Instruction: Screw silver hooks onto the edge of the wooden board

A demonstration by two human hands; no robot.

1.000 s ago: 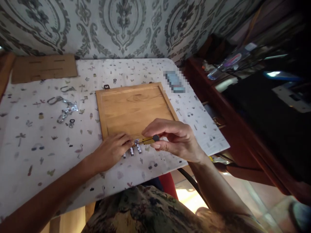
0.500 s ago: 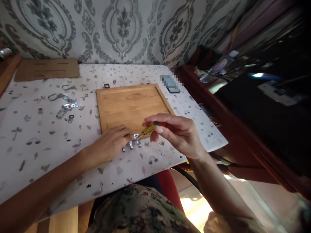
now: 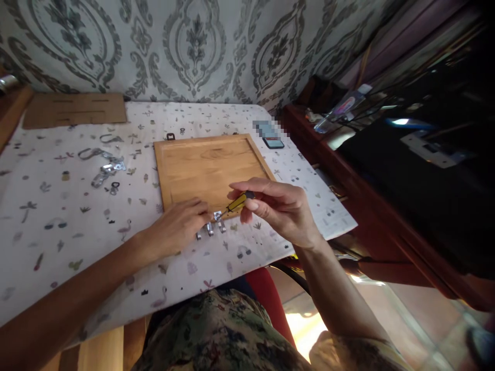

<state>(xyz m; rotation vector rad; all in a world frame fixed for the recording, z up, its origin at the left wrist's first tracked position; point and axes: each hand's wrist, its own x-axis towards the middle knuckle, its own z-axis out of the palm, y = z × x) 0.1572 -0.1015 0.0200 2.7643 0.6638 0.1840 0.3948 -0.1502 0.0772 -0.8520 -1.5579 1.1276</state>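
My right hand (image 3: 280, 208) holds a small screwdriver (image 3: 240, 201) with a yellow and black handle between thumb and fingers. Its tip slants down to the left and meets a shiny metal bracket (image 3: 217, 215) on the near edge of a framed wooden board (image 3: 211, 167). Pressed onto that same edge, my left hand (image 3: 181, 221) has its fingers closed around the bracket's left side; the fingertips are partly hidden. Metal prongs (image 3: 210, 229) of the hardware stick out from the edge towards me.
More metal brackets (image 3: 106, 172) lie to the left on the patterned tablecloth (image 3: 93, 226). A cardboard sheet (image 3: 75, 111) rests at the back left. A phone (image 3: 274, 142) is beyond the board's right corner. A plastic bottle (image 3: 342, 108) lies on the dark red furniture (image 3: 371, 216) at right.
The view has shifted slightly. Both hands keep almost the same place, and the screwdriver's tip stays at the bracket, its handle turned a little in my right fingers.
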